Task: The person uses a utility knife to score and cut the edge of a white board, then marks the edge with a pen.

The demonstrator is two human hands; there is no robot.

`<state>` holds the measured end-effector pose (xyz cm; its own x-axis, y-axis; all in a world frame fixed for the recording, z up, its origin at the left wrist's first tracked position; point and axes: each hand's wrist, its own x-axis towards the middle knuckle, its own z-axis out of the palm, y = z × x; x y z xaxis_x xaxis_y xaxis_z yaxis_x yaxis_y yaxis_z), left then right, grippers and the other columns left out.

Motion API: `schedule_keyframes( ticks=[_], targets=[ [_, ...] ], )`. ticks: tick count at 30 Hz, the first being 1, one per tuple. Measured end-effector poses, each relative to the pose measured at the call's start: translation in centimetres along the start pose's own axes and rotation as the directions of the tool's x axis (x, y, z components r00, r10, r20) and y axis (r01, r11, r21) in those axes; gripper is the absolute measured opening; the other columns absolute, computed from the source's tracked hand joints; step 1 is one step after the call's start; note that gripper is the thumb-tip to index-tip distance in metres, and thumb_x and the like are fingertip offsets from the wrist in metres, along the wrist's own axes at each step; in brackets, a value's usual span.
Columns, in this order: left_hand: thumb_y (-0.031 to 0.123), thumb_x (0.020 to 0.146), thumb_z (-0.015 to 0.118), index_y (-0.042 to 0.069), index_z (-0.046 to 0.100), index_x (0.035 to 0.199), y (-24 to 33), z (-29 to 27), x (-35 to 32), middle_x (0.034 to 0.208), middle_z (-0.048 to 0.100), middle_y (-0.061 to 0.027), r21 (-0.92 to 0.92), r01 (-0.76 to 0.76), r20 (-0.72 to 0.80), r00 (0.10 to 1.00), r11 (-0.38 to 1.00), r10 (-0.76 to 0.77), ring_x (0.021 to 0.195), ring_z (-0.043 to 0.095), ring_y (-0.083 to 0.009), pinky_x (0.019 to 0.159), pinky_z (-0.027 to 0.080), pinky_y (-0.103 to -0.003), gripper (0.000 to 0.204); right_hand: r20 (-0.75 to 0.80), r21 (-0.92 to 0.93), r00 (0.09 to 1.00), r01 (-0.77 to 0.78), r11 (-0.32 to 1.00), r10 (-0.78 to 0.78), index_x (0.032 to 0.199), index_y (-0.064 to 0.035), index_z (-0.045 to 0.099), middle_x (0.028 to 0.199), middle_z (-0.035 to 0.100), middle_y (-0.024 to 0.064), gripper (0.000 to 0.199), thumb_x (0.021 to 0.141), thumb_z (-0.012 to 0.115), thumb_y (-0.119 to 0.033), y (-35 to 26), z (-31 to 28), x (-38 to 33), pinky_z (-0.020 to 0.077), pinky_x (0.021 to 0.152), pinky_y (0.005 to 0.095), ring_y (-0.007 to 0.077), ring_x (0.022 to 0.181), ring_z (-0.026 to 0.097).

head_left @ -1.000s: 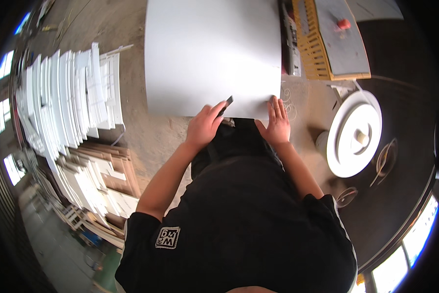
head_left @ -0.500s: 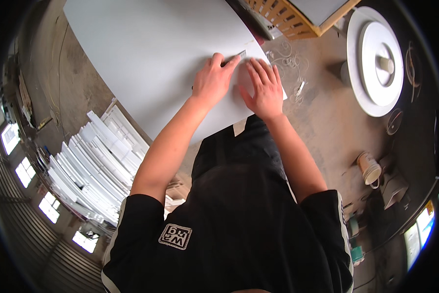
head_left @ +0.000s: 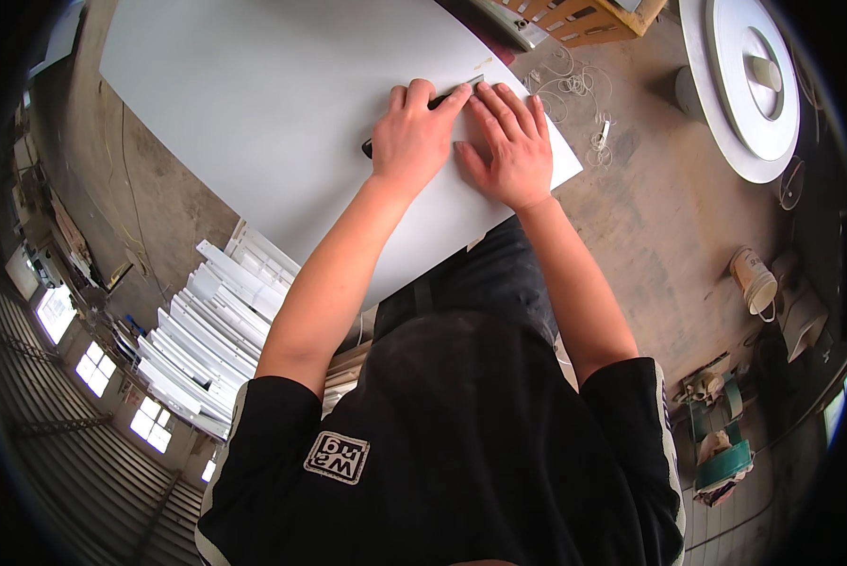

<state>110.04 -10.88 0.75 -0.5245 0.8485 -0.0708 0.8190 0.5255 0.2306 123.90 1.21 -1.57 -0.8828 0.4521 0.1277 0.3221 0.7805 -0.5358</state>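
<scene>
**Both hands on the white sheet**

The left hand [head_left: 412, 134] is closed around a dark knife-like tool [head_left: 422, 117], its tip pointing right on the large white sheet [head_left: 254, 104]. Just beside it, the right hand [head_left: 506, 146] lies flat, fingers spread, pressing the sheet's right part. Farther right, a round white spool [head_left: 746, 85] sits on the floor.

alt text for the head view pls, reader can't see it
Seen from above, a person presses both hands on a large white panel: the left hand grips a dark utility knife, the right hand lies flat beside it. White slats are stacked on the floor at left.
</scene>
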Motion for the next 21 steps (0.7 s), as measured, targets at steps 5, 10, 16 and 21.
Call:
schedule_keyframes(
  ticks=[5, 10, 16, 21],
  targets=[
    [0.007, 0.085, 0.074, 0.031, 0.074, 0.133, -0.1, 0.3, 0.0, 0.106, 0.056, -0.0028, -0.008, 0.002, -0.015, 1.0, 1.0, -0.002, 0.095, 0.06, -0.0285, 0.065, 0.061, -0.039, 0.054, 0.0, -0.004, 1.0, -0.001, 1.0, 0.001, 0.144, -0.0174, 0.064, 0.155, 0.059, -0.0017, 0.062, 0.087, 0.077, -0.041, 0.1, 0.1, 0.0, 0.0302, 0.129, 0.054, 0.0233, 0.147, 0.051],
    [0.006, 0.084, 0.075, 0.031, 0.074, 0.132, 0.1, 0.0, 0.4, 0.107, 0.057, -0.0029, 0.0, -0.007, 0.003, 1.0, 1.0, 0.007, 0.096, 0.061, -0.0285, 0.065, 0.06, -0.038, 0.054, 0.013, -0.007, 1.0, -0.01, 1.0, 0.01, 0.145, -0.0179, 0.064, 0.156, 0.059, -0.002, 0.063, 0.087, 0.076, -0.041, 0.0, 0.1, -0.2, 0.03, 0.129, 0.0539, 0.0228, 0.147, 0.05],
    [0.007, 0.085, 0.074, 0.03, 0.075, 0.132, 0.3, -0.1, 0.8, 0.106, 0.057, -0.0026, 0.014, -0.011, 0.009, 1.0, 1.0, 0.011, 0.096, 0.06, -0.0286, 0.066, 0.06, -0.038, 0.052, 0.019, 0.003, 1.0, -0.02, 1.0, 0.02, 0.146, -0.0182, 0.063, 0.157, 0.058, -0.0019, 0.063, 0.088, 0.076, -0.041, -0.1, 0.0, -0.1, 0.0297, 0.129, 0.0539, 0.023, 0.148, 0.05],
    [0.006, 0.086, 0.073, 0.03, 0.074, 0.133, -0.1, -0.2, 0.3, 0.106, 0.057, -0.0027, 0.007, -0.008, 0.018, 1.0, 1.0, 0.008, 0.096, 0.06, -0.0287, 0.066, 0.06, -0.039, 0.053, 0.041, -0.008, 0.999, -0.003, 1.0, 0.004, 0.146, -0.0184, 0.063, 0.158, 0.058, -0.001, 0.064, 0.088, 0.077, -0.041, 0.1, 0.2, -0.2, 0.0302, 0.128, 0.054, 0.0237, 0.149, 0.05]
  ],
)
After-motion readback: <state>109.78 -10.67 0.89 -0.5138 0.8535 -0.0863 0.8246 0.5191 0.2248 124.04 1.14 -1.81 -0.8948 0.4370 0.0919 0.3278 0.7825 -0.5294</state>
